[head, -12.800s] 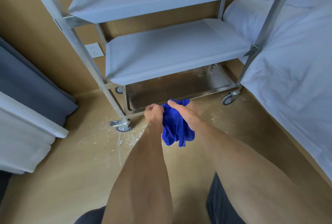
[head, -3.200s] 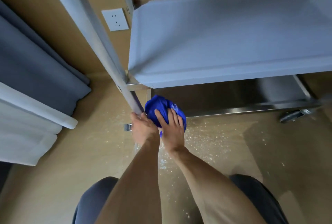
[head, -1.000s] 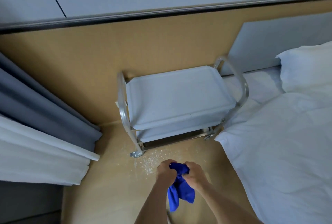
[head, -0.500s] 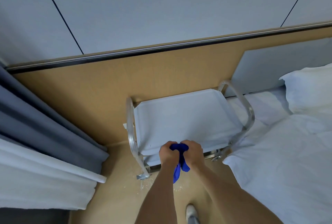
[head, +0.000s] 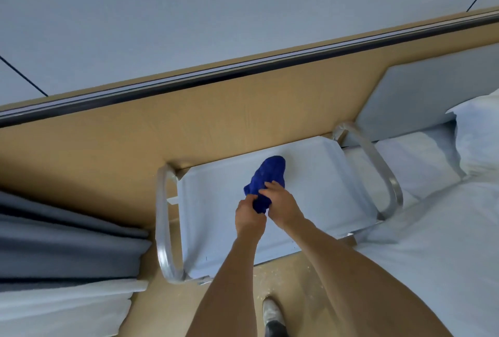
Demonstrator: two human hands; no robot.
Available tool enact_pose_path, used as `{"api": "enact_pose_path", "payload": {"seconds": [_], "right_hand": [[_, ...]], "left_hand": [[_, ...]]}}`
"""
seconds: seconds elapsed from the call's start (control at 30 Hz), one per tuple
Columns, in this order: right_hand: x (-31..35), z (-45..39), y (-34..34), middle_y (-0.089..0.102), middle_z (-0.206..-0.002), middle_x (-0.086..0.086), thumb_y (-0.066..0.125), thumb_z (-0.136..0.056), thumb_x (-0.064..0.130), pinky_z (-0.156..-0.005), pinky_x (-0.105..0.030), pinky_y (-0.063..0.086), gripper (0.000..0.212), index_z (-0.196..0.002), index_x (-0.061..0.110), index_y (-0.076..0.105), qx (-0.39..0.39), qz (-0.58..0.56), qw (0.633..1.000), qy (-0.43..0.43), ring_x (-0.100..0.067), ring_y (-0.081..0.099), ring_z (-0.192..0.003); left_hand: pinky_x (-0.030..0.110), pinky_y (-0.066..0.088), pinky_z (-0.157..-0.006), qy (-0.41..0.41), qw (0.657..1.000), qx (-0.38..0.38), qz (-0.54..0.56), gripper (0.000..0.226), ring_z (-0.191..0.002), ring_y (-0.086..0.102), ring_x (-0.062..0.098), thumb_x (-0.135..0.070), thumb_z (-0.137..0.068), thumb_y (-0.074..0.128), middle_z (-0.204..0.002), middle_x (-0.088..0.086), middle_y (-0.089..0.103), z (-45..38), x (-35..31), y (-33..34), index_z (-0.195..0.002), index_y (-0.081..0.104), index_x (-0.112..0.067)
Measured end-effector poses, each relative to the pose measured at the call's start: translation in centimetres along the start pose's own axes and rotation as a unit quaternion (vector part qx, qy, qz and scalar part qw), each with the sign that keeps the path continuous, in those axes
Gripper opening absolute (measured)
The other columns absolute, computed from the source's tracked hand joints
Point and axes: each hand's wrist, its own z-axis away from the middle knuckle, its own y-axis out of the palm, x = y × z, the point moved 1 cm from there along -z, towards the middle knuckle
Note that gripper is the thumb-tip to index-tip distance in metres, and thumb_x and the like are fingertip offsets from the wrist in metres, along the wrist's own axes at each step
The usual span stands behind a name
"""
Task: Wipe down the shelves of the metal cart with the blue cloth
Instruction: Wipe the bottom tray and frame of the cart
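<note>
Fingers of the left hand curl tight round the near end of the blue cloth, pinching it, while the right hand lies over the same bunched end with its fingers bent down onto the fabric and holding it. From both hands the cloth runs away toward the back edge of the top shelf of the metal cart, its far end a rounded lump lying about midway along that edge and short of it. Both forearms reach in over the front edge of the shelf. Curved metal handles rise at the left and right ends of the cart. Behind the cart stands a wooden wall panel, touching or just beside its back edge. A bed with white sheets presses close against the right end, a pillow at its head. Grey curtains hang near the left end. On the floor by the front edge a shoe shows between the arms
</note>
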Motion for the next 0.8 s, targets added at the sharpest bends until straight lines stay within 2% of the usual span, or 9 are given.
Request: {"api": "enact_pose_path", "payload": {"seconds": [0.07,0.13,0.2,0.27,0.33,0.47,0.67,0.77,0.8], "right_hand": [[-2.4,-0.3,3.0,0.041,-0.152,-0.005,0.053,-0.097,0.012,-0.112,-0.030,0.033,0.046,-0.143,0.015,0.049,0.134,0.088,0.986,0.043,-0.024,0.036,-0.141],[-3.8,0.5,5.4,0.047,-0.146,-0.003,0.050,-0.098,0.015,-0.106,-0.029,0.040,0.044,-0.142,0.016,0.047,0.202,0.085,0.969,0.109,-0.023,0.046,-0.132],[-4.2,0.8,6.6,0.052,-0.136,-0.002,0.047,-0.099,0.014,-0.103,-0.031,0.043,0.036,-0.134,0.015,0.050,0.193,0.073,0.966,0.156,-0.023,0.053,-0.123],[-3.8,0.4,7.0,0.057,-0.114,-0.001,0.046,-0.096,0.011,-0.093,-0.031,0.049,0.013,-0.104,0.015,0.056,0.174,0.079,0.965,0.179,-0.022,0.057,-0.105],[-2.4,-0.5,7.0,0.049,-0.084,0.002,0.044,-0.092,0.006,-0.071,-0.029,0.048,0.023,-0.074,0.019,0.038,0.154,0.091,0.966,0.188,-0.021,0.051,-0.085],[1.2,-1.6,7.5,0.033,-0.069,0.004,0.044,-0.091,0.006,-0.048,-0.024,0.025,0.032,-0.067,0.019,0.026,0.161,0.100,0.967,0.167,-0.015,0.038,-0.063],[8.4,-0.6,12.1,0.032,-0.067,0.003,0.049,-0.079,0.007,-0.054,-0.025,0.027,0.030,-0.064,0.022,0.028,0.241,0.034,0.964,0.106,-0.017,0.035,-0.061],[12.2,0.4,15.9,0.052,-0.082,-0.001,0.055,-0.078,0.013,-0.068,-0.029,0.041,0.004,-0.076,0.015,0.052,0.276,-0.018,0.958,0.080,-0.022,0.050,-0.079],[13.2,0.5,17.1,0.059,-0.091,-0.002,0.061,-0.075,0.019,-0.072,-0.029,0.045,0.014,-0.087,0.012,0.060,0.287,-0.037,0.953,0.083,-0.022,0.056,-0.086]], "left_hand": [[0.024,0.047,-0.071,-0.023,0.987,0.066,-0.144,0.032,-0.093,0.060,0.021,-0.011,-0.089,0.050,-0.115,-0.001,0.061,-0.3,2.9,0.8,-0.116,0.062,-0.023],[0.027,0.048,-0.081,-0.050,0.972,0.099,-0.208,0.036,-0.104,0.059,0.022,-0.011,-0.090,0.046,-0.121,-0.003,0.058,0.0,4.9,0.4,-0.120,0.061,-0.023],[0.027,0.047,-0.089,-0.071,0.967,0.091,-0.229,0.039,-0.113,0.056,0.019,-0.009,-0.091,0.046,-0.129,-0.002,0.054,-0.2,5.8,-0.8,-0.127,0.056,-0.022],[0.027,0.049,-0.092,-0.087,0.967,0.065,-0.232,0.042,-0.114,0.056,0.018,-0.008,-0.092,0.048,-0.133,-0.001,0.052,-1.0,6.0,-2.5,-0.132,0.053,-0.022],[0.028,0.052,-0.091,-0.097,0.969,0.033,-0.225,0.041,-0.111,0.058,0.019,-0.008,-0.092,0.050,-0.132,0.000,0.053,-1.8,5.8,-4.5,-0.131,0.053,-0.021],[0.029,0.054,-0.089,-0.076,0.964,-0.011,-0.255,0.041,-0.109,0.060,0.021,-0.007,-0.090,0.053,-0.126,0.001,0.058,-2.9,5.2,-8.2,-0.129,0.056,-0.020],[0.033,0.048,-0.095,-0.034,0.926,-0.046,-0.373,0.034,-0.111,0.056,0.021,-0.010,-0.090,0.052,-0.116,0.003,0.063,-5.0,6.4,-13.2,-0.120,0.065,-0.019],[0.033,0.043,-0.094,-0.005,0.913,-0.047,-0.404,0.033,-0.113,0.051,0.023,-0.010,-0.089,0.049,-0.114,0.004,0.061,-5.5,7.7,-15.6,-0.117,0.065,-0.018],[0.033,0.042,-0.094,0.006,0.910,-0.047,-0.412,0.033,-0.113,0.050,0.023,-0.009,-0.088,0.049,-0.113,0.004,0.060,-5.6,8.3,-16.3,-0.115,0.065,-0.017]]}}
